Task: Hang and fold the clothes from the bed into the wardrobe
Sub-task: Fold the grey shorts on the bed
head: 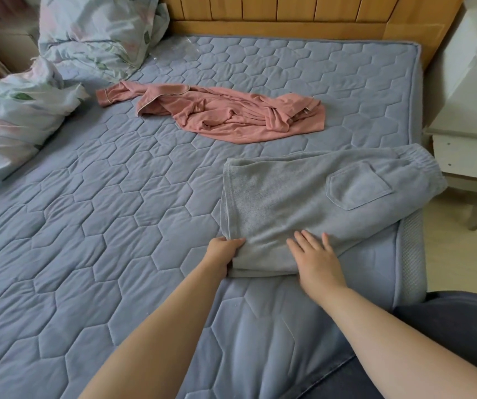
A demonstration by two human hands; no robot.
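Grips near corner of folded grey trousers (303, 197) with left hand (223, 251), presses flat with open-fingered right hand (315, 257); risks unfolding if lifted by that corner alone.

Two garments are lying on one bed (87, 226) (pink top (231, 119), grey trousers (289, 197)); left hand (222, 251) and right hand (316, 259) are showing.

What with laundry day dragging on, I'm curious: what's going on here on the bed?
A person is folding grey sweatpants near the right edge of the bed. The left hand grips the folded corner nearest them, while the right hand lies flat on the fabric beside it. A pink garment lies crumpled farther up the bed, not yet folded. Floral bedding is heaped on the left side.
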